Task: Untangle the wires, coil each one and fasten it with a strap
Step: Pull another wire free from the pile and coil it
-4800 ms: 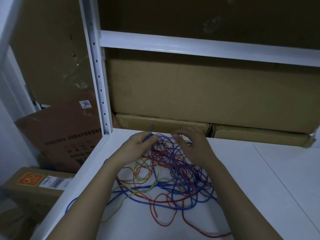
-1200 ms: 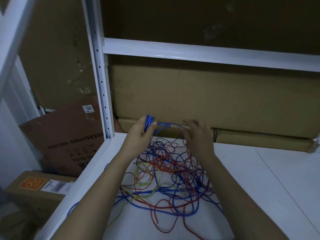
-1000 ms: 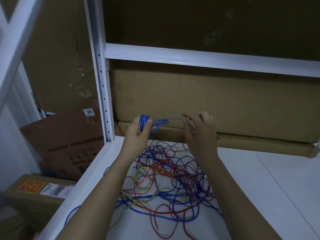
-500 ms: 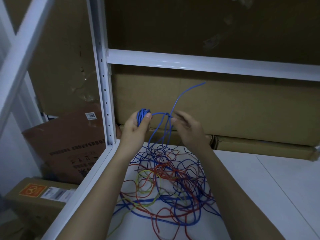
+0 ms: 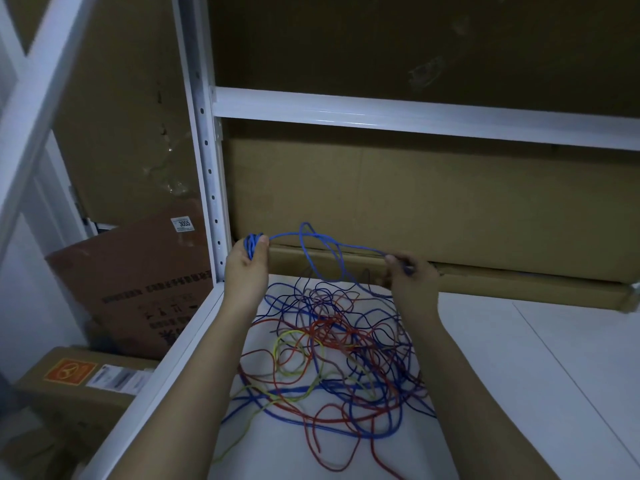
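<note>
While hands grip blue wire (image 5: pixel 313 237); left hand (image 5: pixel 246 265) holds coil | right hand (image 5: pixel 412 278) has moved rightward, stretching it

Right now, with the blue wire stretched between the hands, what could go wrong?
1. The blue wire has a loop crossing itself between the left hand and right hand; pulling harder might tighten it into a knot.
2. It runs down into the tangled pile, so tugging could drag red and yellow wires along.
3. The small blue coil might spring loose; no strap is on it.
</note>
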Available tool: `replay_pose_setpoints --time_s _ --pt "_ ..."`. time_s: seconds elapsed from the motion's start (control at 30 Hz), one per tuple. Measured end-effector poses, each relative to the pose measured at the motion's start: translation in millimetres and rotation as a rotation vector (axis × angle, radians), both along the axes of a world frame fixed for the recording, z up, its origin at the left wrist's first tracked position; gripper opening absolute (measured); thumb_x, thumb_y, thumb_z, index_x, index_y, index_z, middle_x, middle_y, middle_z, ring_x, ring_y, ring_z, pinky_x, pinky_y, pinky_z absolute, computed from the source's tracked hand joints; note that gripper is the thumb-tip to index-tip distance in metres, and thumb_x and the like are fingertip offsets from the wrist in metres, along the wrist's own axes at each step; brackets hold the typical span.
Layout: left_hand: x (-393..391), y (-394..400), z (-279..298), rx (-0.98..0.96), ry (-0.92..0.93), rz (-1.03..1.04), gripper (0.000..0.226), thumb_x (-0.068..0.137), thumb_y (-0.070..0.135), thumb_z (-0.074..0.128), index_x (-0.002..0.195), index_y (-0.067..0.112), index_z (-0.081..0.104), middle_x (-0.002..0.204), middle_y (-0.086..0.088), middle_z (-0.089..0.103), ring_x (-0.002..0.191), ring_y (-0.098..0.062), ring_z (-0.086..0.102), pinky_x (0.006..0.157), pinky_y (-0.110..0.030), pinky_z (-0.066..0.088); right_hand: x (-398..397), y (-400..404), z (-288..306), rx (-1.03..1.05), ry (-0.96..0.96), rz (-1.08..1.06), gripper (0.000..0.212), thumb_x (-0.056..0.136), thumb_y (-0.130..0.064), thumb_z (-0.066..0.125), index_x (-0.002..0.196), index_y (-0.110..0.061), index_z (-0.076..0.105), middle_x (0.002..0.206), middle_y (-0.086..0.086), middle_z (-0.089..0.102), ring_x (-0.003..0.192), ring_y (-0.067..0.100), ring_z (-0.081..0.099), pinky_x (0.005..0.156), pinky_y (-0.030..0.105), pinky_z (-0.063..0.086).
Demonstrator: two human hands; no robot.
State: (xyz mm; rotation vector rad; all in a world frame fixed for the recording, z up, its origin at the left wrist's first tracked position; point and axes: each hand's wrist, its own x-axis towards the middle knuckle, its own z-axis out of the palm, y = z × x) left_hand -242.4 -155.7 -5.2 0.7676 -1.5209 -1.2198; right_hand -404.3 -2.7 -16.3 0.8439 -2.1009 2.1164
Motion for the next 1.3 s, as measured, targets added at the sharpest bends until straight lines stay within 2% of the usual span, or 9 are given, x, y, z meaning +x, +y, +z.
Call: replay_pose_setpoints --time_s 0.17,0.3,0.37,0.47,0.53,0.7,0.97,1.13,1.3 --pt "-2.7 -6.0 -10.2 0.061 0.023 0.106 0.029 0.1 0.031 0.046 0.088 0.005 0.052 0.076 -0.009 0.049 0.066 -0.017 0.046 0.06 -0.029 0.037 -14.9 0.1 -16.9 -0.136 -0.262 -0.208 0.009 0.099 -0.016 0.049 0.096 -0.013 0.057 0.083 0.011 0.057 0.058 0.021 0.055 0.046 0.018 0.046" --pt "-1.8 -9.8 -8.9 0.056 0.037 0.176 0.027 0.1 0.031 0.046 0.078 0.017 0.047 0.069 0.002 0.046 0.061 -0.011 0.044 0.056 -0.026 0.036 -29.8 3.0 -21.7 -0.104 -0.232 -0.34 0.007 0.098 -0.018 0.049 0.098 -0.015 0.055 0.093 0.009 0.058 0.084 0.029 0.057 0.073 0.04 0.051" --pt "-1.5 -9.5 -7.6 0.042 0.032 0.154 0.025 0.1 0.031 0.046 0.083 0.015 0.051 0.072 0.001 0.049 0.064 -0.011 0.047 0.061 -0.027 0.038 -33.5 2.8 -21.8 0.011 -0.158 -0.297 0.008 0.097 -0.013 0.049 0.098 -0.011 0.056 0.09 0.009 0.055 0.081 0.027 0.053 0.07 0.038 0.048" --pt "-3.2 -6.5 -5.9 0.012 0.019 0.08 0.025 0.1 0.031 0.047 0.09 0.01 0.054 0.081 -0.008 0.056 0.073 -0.018 0.053 0.071 -0.033 0.043 -32.3 -0.8 -20.0 0.227 0.004 -0.15 0.02 0.096 -0.004 0.046 0.105 -0.002 0.065 0.088 0.013 0.056 0.071 0.022 0.047 0.056 0.019 0.037" --pt "-4.3 -3.7 -5.9 -0.015 0.004 0.047 0.026 0.1 0.032 0.047 0.082 0.014 0.053 0.076 -0.006 0.054 0.069 -0.017 0.05 0.068 -0.033 0.041 -27.8 -4.0 -15.4 0.28 0.034 -0.025 0.022 0.097 -0.006 0.049 0.11 -0.003 0.066 0.086 0.011 0.058 0.072 0.021 0.05 0.058 0.021 0.039" --pt "-5.9 2.0 -5.9 -0.05 -0.02 0.047 0.029 0.101 0.031 0.046 0.074 0.02 0.048 0.066 0.001 0.045 0.059 -0.011 0.042 0.056 -0.025 0.035 -11.1 -3.8 -5.5 0.19 -0.069 0.169 0.017 0.097 -0.019 0.056 0.108 -0.017 0.069 0.078 -0.013 0.056 0.069 0.0 0.051 0.06 0.013 0.039" --pt "-8.6 5.1 -3.1 -0.037 -0.014 -0.006 0.027 0.101 0.032 0.045 0.101 0.007 0.057 0.091 -0.012 0.061 0.082 -0.022 0.057 0.07 -0.029 0.044 12.4 -1.2 4.3 0.169 -0.292 0.567 0.035 0.091 -0.002 0.061 0.121 -0.021 0.059 0.099 0.003 0.067 0.073 0.014 0.065 0.067 0.019 0.054" --pt "-7.5 5.8 -1.8 -0.024 -0.013 -0.041 0.023 0.101 0.033 0.045 0.089 0.014 0.052 0.074 0.0 0.05 0.063 -0.012 0.044 0.067 -0.03 0.036 15.9 -5.3 4.1 0.055 -0.46 0.609 0.031 0.089 0.003 0.06 0.117 -0.01 0.064 0.088 0.001 0.066 0.068 0.014 0.061 0.067 0.021 0.054" --pt "-2.2 7.3 -4.2 -0.03 -0.046 -0.147 0.029 0.1 0.031 0.047 0.077 0.013 0.047 0.063 -0.003 0.037 0.053 -0.012 0.031 0.06 -0.03 0.029 13.8 -7.5 11.9 -0.148 -0.464 0.622 0.017 0.092 0.0 0.057 0.093 -0.01 0.07 0.073 0.004 0.06 0.065 0.012 0.063 0.069 0.021 0.055"
